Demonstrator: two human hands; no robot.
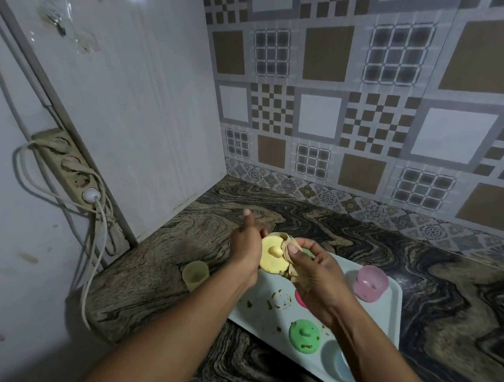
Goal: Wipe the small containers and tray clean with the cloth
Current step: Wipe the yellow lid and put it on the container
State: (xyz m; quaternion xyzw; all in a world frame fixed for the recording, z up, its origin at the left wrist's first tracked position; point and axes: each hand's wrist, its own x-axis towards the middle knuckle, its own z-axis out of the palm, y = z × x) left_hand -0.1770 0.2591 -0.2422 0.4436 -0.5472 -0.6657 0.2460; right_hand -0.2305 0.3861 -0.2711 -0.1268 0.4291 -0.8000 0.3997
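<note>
Left hand [244,249] gripped yellow lid [272,256]; right hand [314,268] pinched cloth [290,244] against it. I judged tray [384,309] and five-o'clock green lid [303,334] unwiped.

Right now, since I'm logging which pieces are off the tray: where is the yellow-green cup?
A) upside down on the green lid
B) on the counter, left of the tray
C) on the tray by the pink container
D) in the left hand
B: the yellow-green cup stands on the counter, left of the tray and apart from it.
</note>
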